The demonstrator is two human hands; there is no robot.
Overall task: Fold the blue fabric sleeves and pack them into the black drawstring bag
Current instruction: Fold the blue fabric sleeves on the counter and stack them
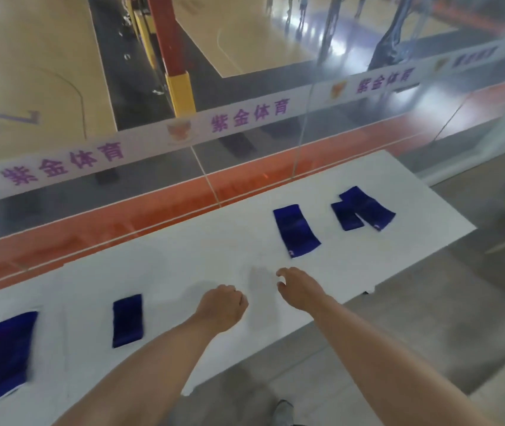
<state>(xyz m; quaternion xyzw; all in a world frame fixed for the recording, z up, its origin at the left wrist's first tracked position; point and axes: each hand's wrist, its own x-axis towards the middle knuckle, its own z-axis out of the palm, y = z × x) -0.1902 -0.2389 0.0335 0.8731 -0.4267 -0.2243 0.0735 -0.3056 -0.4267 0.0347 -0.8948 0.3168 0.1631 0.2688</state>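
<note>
Several blue fabric sleeves lie flat on a white table (183, 265). One long sleeve (5, 358) is at the near left and a shorter folded one (128, 321) lies right of it. Another sleeve (296, 230) lies right of centre, and two overlapping sleeves (363, 212) rest near the far right end. My left hand (222, 305) hovers over the table's middle as a closed fist holding nothing. My right hand (299, 287) hovers beside it, fingers curled and apart, just below the centre-right sleeve. No black drawstring bag is in view.
A glass barrier (245, 124) with a white printed band runs along the table's far edge, with a sports court behind it. Grey concrete floor (429, 302) lies on the near right side of the table. A shoe (283, 410) shows at the bottom.
</note>
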